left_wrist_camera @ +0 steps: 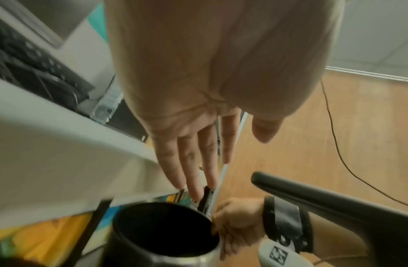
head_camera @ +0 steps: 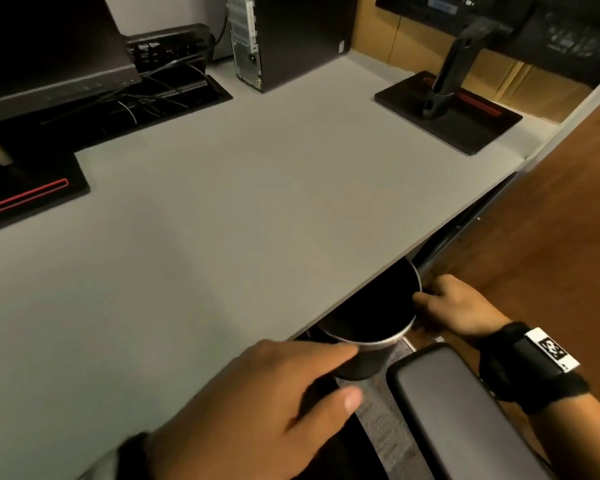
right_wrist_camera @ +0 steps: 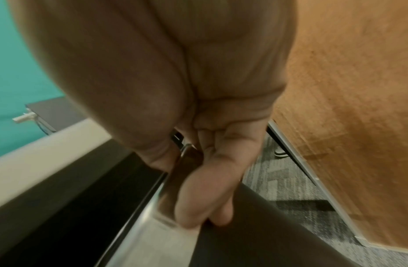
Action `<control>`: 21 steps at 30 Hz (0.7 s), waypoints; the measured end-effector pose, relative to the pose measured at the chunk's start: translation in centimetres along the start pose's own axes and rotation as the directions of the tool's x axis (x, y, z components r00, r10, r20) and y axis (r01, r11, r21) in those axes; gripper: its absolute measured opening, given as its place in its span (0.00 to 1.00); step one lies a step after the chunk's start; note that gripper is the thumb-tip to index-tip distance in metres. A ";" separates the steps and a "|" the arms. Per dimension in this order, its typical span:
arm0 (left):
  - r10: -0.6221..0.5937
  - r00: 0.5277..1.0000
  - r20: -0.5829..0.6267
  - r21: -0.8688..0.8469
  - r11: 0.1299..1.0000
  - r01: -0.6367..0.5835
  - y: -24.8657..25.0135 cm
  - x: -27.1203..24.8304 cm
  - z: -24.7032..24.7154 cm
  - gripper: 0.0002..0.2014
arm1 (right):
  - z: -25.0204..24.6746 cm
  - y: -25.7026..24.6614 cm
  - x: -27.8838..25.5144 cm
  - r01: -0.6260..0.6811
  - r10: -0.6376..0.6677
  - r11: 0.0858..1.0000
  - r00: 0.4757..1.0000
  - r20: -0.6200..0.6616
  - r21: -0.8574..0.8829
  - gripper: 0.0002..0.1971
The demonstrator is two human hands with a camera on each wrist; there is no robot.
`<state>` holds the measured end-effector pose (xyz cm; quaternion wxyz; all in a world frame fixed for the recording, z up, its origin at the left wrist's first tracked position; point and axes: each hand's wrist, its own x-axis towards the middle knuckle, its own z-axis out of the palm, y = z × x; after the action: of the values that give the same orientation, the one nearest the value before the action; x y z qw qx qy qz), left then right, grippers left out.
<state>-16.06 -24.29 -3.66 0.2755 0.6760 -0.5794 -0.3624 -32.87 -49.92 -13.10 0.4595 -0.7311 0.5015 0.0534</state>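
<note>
Though partly tucked beneath the worktop (head_camera: 222,209) edge, reads as a round metal bin (head_camera: 371,320) with a black inside, upright, low beside the chair. Impossible to tell whether resting on the carpet (head_camera: 385,420) or lifted clear of it.

Gripped at the rim by the right hand (head_camera: 461,306): thumb on one side of the rim, fingers (right_wrist_camera: 205,198) curled against the shiny outer wall. Left hand (head_camera: 257,403) not in contact: fingers (left_wrist_camera: 173,162) straight, loosely spread, holding nothing, poised over the worktop edge with the tips just short of the bin rim.

Just behind the right-hand fingers: grey chair armrest (head_camera: 465,410). Beyond those fingers: brown wooden panel (head_camera: 551,220). Well ahead of the left-hand fingers, at the back of the worktop: computer tower (head_camera: 291,39) and black monitor stand (head_camera: 465,133).
</note>
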 end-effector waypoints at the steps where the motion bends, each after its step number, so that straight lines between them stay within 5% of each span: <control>1: -0.023 0.999 -0.036 0.068 0.997 0.025 -0.2 -1.0 -0.3 0.19 | 0.4 0.3 0.4 -0.012 0.012 1.000 1.000 -0.006 0.002 0.18; 5: -0.072 0.943 -0.326 0.372 0.907 0.198 -2.7 -1.8 0.4 0.29 | 2.0 1.7 1.9 -0.074 0.073 0.997 0.997 -0.019 -0.019 0.20; 8: -0.193 0.940 -0.282 0.564 0.759 0.325 -3.5 1.8 3.5 0.41 | 2.3 2.2 2.1 -0.084 0.084 0.996 0.996 0.011 -0.030 0.20; 13: -0.309 0.908 -0.284 0.461 0.786 0.412 -1.7 5.6 5.5 0.45 | 0.7 0.9 0.2 -0.046 0.046 0.998 0.999 0.020 -0.034 0.17; 15: -0.282 0.923 -0.262 0.460 0.804 0.376 -1.1 6.1 6.1 0.44 | 0.2 0.3 -0.6 -0.037 0.037 0.997 0.999 0.003 -0.066 0.20; 18: -0.097 0.987 -0.127 0.464 0.874 0.146 -0.5 6.7 6.1 0.39 | -0.1 -0.6 -1.3 -0.033 0.031 0.996 0.999 -0.027 -0.077 0.25; 21: 0.057 0.998 -0.038 0.194 0.980 -0.048 -0.5 6.8 4.0 0.34 | -0.3 -0.8 -1.5 -0.012 0.010 0.997 0.999 -0.033 -0.077 0.25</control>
<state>-18.54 -30.70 -7.57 0.2304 0.6917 -0.6234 -0.2825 -33.11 -49.04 -11.67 0.4226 -0.7463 0.5104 0.0635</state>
